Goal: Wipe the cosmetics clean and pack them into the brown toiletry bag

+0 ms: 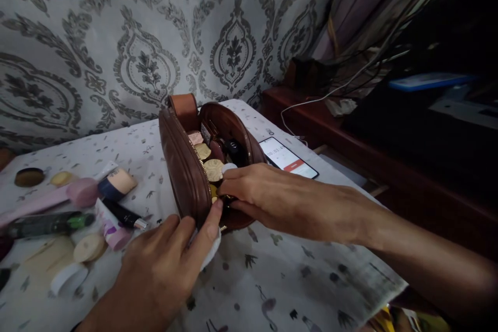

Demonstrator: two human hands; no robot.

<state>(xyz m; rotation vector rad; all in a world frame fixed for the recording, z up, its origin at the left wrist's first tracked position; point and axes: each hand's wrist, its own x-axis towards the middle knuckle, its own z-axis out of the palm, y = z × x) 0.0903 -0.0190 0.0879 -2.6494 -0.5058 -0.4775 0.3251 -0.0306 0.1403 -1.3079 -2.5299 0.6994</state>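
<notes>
A brown zippered bag stands unzipped on the patterned white cloth. Inside it lie round gold-coloured items and a black item. My right hand reaches into the near end of the opening, fingers bent together beside a small white round cap; what its fingertips hold, if anything, is hidden. At the bag's near left edge is my left hand, index finger stretched along the zipper edge and the other fingers curled. Something white shows under this hand, too covered to name.
Loose cosmetics lie at the left, among them a pink tube, a navy-and-beige bottle and a round brown item. A phone showing a timer lies right of the bag. Dark red furniture with cables stands beyond.
</notes>
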